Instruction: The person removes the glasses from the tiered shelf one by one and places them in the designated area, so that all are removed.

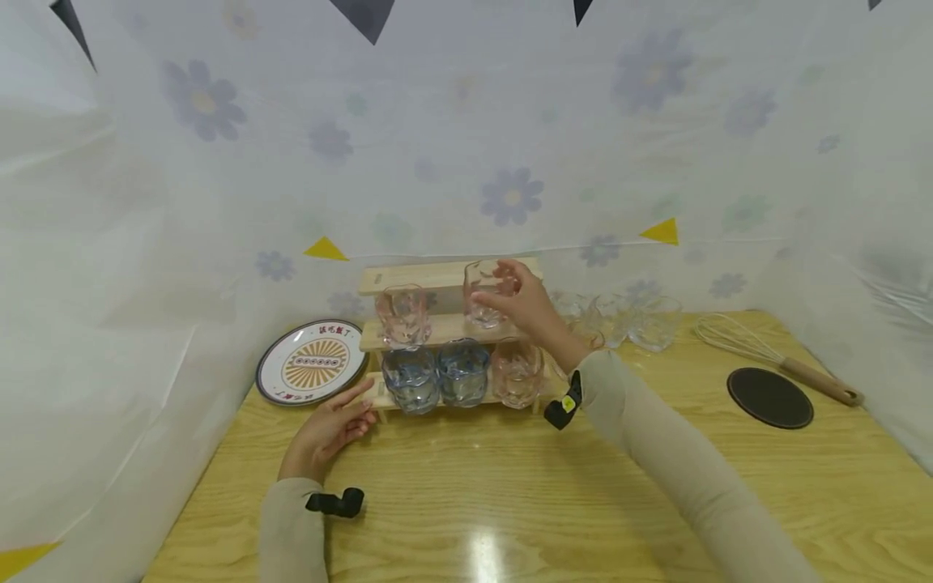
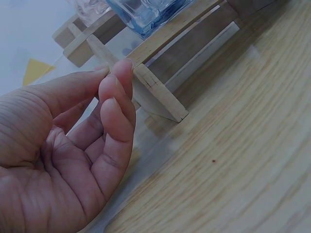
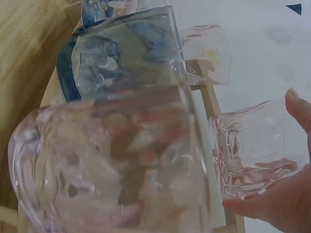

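My right hand (image 1: pixel 528 304) grips a pale pink glass (image 1: pixel 483 295) between thumb and fingers, at the right part of the middle step of a three-step wooden rack (image 1: pixel 430 278). Whether the glass's base touches the step cannot be told. My left hand (image 1: pixel 324 433) is at the left end of the lowest step; in the left wrist view its thumb and fingertips come together on the board's corner. Another pink glass (image 1: pixel 404 317) stands on the middle step's left. Along the lowest step stand a blue glass (image 1: pixel 411 380), a second blue glass (image 1: pixel 463 372) and a pink glass (image 1: pixel 517 372).
Several clear glasses (image 1: pixel 653 324) stand right of the rack, partly behind my right forearm. A patterned plate (image 1: pixel 348 336) lies at the left. On the right are a whisk (image 1: pixel 809 372) and a dark round coaster (image 1: pixel 769 397). A flowered sheet (image 1: pixel 430 170) hangs behind the wooden table (image 1: pixel 452 486).
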{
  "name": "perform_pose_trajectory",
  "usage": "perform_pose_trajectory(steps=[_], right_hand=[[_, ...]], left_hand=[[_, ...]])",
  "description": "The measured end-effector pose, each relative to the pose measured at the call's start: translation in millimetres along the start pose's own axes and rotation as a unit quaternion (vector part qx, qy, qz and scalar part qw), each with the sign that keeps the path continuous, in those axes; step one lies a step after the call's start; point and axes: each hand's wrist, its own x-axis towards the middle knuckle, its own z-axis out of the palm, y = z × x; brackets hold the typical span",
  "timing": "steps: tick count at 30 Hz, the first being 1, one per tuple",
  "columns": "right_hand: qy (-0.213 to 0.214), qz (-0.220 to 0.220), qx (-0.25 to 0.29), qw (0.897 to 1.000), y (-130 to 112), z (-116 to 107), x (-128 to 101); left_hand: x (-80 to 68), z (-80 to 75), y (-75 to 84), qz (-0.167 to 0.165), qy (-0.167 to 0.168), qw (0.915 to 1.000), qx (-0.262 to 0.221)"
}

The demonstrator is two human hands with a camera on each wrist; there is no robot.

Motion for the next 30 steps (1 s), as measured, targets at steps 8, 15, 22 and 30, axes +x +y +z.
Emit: perform_pose_trajectory(steps=[8,15,22,30], right_hand=[[0.008,0.010,-0.011,1.000,0.6,-26.8,-7.5],[0.026,0.014,-0.008,1.000,6.4,-51.8,-11.9],[0.046,0.010,-0.019,0.999,10.7,-76.3,-22.7],[0.074,0.027,-0.025,0.997,23.2,-106.4,-37.6]], left_hand=[[-1.0,-0.9,1.0,0.000,-0.003,1.0000,0.003],[0.1,-4.1,2.3,0.007,-0.010,0.9999,0.005],[-1.6,-3.6,2.0,0.001,-0.010,0.9999,0.005],[-2.3,-3.0,1.3,0.001,-0.010,0.9999,0.009]])
